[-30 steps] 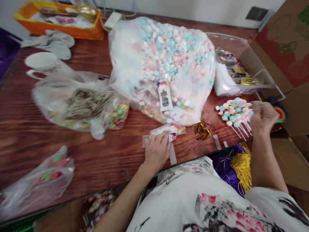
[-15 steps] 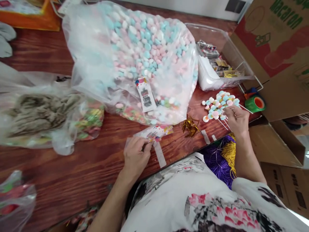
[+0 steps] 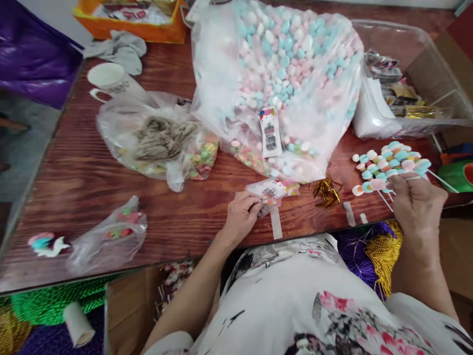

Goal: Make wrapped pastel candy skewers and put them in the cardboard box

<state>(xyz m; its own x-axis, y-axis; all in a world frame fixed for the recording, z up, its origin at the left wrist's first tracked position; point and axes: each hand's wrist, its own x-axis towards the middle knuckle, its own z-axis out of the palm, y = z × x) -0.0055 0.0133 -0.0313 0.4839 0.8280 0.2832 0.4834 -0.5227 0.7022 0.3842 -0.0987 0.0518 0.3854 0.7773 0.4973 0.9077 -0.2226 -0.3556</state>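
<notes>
My left hand [image 3: 242, 214] pinches a small clear packet with a printed card [image 3: 271, 191] at the near edge of the wooden table [image 3: 74, 177]. My right hand [image 3: 417, 204] grips the white sticks of a bunch of pastel marshmallow skewers [image 3: 389, 165] lying on the table at the right. A big clear bag of pink, blue and white marshmallows [image 3: 281, 74] with a barcode tag lies just behind both hands. Gold twist ties [image 3: 327, 190] sit between my hands.
A clear bag of grey stuffing and coloured sweets [image 3: 162, 145], a small bag [image 3: 111, 236], a white mug [image 3: 107, 79], an orange box [image 3: 129, 19], a clear tray of packets [image 3: 402, 93], green tape [image 3: 460, 175], tape strips [image 3: 275, 222], a small figure [image 3: 46, 244]. Green and gold cord below.
The view swung left then back, showing more of the table's left side. My right hand closed on the skewer sticks; my left hand curled onto the small packet.
</notes>
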